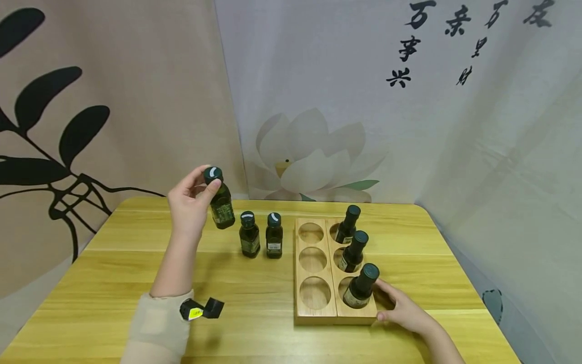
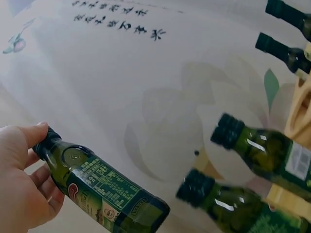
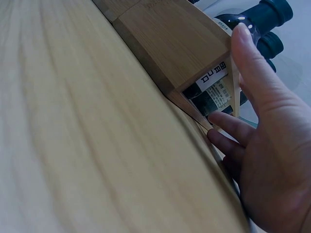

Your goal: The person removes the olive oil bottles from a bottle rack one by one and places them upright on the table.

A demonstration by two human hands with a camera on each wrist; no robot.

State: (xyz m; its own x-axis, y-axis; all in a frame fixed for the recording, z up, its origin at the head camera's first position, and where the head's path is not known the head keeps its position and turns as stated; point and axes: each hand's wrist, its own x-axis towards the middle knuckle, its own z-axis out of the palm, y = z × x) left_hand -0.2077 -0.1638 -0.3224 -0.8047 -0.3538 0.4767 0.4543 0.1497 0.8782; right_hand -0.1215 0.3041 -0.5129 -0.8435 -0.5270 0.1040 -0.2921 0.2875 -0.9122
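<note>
My left hand pinches a small green glass bottle, which looks like olive oil, by its dark cap and neck. The bottle hangs tilted above the table; in the left wrist view its label faces up. Two similar bottles, one nearer that hand and another beside it, stand upright on the table. At the right, my right hand lies against the right front corner of a wooden holder, fingers loosely extended. Its thumb reaches along the holder's edge in the right wrist view.
Three dark, long-capped bottles lean in the holder's right column: rear, middle and front. Round holes in its left column hold nothing. A printed cloth hangs behind the wooden table.
</note>
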